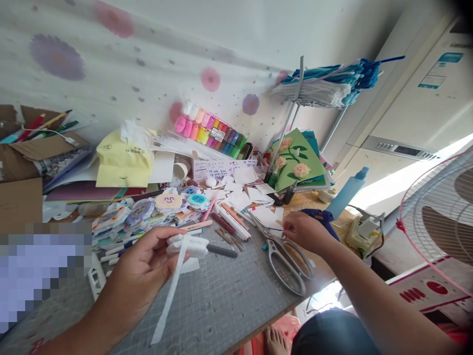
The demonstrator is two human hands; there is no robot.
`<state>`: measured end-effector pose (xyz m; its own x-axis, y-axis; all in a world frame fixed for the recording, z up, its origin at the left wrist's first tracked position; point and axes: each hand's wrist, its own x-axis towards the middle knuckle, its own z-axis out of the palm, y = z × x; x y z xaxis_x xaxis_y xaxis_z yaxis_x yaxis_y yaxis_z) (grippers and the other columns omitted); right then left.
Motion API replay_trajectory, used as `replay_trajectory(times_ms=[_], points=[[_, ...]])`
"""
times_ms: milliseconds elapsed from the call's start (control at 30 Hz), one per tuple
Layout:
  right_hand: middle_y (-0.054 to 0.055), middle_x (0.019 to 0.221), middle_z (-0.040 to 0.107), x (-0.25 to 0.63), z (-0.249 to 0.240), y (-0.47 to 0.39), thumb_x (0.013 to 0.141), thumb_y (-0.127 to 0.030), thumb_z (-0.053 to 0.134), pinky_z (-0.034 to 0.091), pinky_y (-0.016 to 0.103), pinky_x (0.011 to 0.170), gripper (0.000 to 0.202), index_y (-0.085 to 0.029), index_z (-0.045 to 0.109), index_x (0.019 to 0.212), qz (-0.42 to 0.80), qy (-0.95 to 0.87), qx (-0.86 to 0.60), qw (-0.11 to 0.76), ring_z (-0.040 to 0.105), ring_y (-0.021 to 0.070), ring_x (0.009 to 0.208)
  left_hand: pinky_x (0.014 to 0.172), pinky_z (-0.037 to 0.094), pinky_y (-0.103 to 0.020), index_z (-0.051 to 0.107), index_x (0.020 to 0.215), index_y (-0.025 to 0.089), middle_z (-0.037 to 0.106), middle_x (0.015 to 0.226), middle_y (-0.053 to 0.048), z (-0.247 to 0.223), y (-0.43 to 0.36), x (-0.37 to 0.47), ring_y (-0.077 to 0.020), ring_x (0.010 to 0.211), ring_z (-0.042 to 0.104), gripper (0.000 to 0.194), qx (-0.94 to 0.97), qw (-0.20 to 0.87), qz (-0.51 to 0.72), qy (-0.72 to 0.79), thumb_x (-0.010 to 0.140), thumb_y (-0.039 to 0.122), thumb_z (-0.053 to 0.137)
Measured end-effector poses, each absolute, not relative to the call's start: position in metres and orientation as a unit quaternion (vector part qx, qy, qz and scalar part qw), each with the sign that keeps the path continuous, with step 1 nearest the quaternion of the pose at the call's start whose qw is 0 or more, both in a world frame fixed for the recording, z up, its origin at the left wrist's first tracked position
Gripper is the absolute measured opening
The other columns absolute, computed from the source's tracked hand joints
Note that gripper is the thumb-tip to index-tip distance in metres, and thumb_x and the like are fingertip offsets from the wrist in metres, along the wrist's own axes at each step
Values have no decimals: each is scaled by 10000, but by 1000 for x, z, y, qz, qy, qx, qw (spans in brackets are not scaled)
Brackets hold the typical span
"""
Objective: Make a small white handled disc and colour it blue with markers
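Observation:
My left hand (148, 261) is closed around a white fluffy bundle (194, 245), pinched between thumb and fingers. A long white strip (169, 301) crosses the bundle and hangs down toward the mat. Behind the bundle a dark grey marker (221, 251) lies on the grey cutting mat (229, 296). My right hand (305, 231) reaches to the right side of the table with its fingers drawn together. A thin blue piece shows at its fingertips; whether it is held is unclear. Just beside this hand lie large metal scissors (290, 266). A dark blue glue gun (320, 217) is partly hidden behind the hand.
Paper cutouts (168, 201), markers (232, 222) and white paper scraps (240, 197) cover the back of the mat. Coloured clay pots (210, 133) lean at the wall. A blue bottle (347, 192) stands right, near a fan (443, 207). A cardboard box (20, 202) is left.

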<state>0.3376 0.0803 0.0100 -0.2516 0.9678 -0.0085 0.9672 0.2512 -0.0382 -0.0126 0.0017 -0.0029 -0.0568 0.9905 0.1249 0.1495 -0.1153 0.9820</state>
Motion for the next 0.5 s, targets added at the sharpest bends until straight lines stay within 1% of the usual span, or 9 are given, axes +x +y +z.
replay_trajectory(times_ms=[67, 133, 200, 267, 333, 400, 433, 500], points=[[84, 795, 680, 340, 14, 78, 778, -153, 546, 405, 282, 641, 114, -163, 656, 810, 24, -784, -620, 2, 620, 227, 763, 589, 471, -153, 574, 967, 198, 653, 834, 25, -3, 1, -12, -121, 704, 604, 364, 553, 412, 505, 519, 707, 405, 721], [58, 762, 684, 343, 16, 75, 774, -130, 534, 401, 266, 608, 216, -170, 649, 951, 41, -785, -618, -2, 622, 206, 708, 590, 466, -147, 579, 958, 195, 662, 852, 19, -4, 1, -13, -117, 706, 601, 347, 559, 415, 494, 521, 717, 405, 715], [43, 814, 698, 345, 15, 74, 779, -124, 530, 418, 255, 629, 376, -197, 606, 1139, 59, -792, -608, -6, 632, 191, 724, 608, 469, -148, 582, 959, 195, 672, 872, 12, -4, 1, -14, -121, 725, 607, 343, 561, 415, 486, 526, 723, 408, 711], [62, 945, 710, 347, 13, 74, 769, -140, 555, 444, 270, 713, 491, -211, 562, 1255, 69, -799, -598, -11, 645, 204, 819, 609, 471, -153, 586, 953, 196, 676, 871, 8, -4, 1, -14, -126, 725, 611, 346, 562, 414, 485, 526, 716, 416, 711], [102, 1105, 690, 349, 11, 75, 748, -172, 590, 445, 315, 823, 528, -197, 572, 1275, 71, -802, -593, -17, 632, 248, 966, 600, 472, -158, 590, 943, 198, 676, 855, 7, -3, 1, -14, -133, 716, 612, 348, 567, 409, 484, 527, 710, 426, 710], [122, 1192, 662, 353, 12, 76, 735, -200, 612, 424, 361, 902, 507, -189, 614, 1242, 66, -801, -595, -18, 597, 290, 1070, 604, 476, -164, 595, 942, 200, 677, 853, 2, -3, 1, -14, -143, 729, 618, 356, 573, 403, 481, 527, 702, 437, 712], [124, 1189, 665, 355, 13, 76, 742, -208, 608, 421, 374, 913, 474, -191, 636, 1214, 62, -798, -599, -15, 592, 301, 1080, 611, 479, -169, 597, 942, 201, 679, 855, -1, -2, 1, -13, -150, 742, 624, 360, 575, 402, 481, 527, 698, 438, 714], [124, 1111, 694, 356, 19, 75, 794, -236, 563, 435, 382, 888, 357, -192, 685, 1127, 49, -790, -611, 5, 612, 301, 1031, 618, 487, -180, 603, 931, 202, 683, 851, -8, -2, 1, -12, -163, 750, 636, 350, 575, 406, 482, 522, 694, 435, 713]])
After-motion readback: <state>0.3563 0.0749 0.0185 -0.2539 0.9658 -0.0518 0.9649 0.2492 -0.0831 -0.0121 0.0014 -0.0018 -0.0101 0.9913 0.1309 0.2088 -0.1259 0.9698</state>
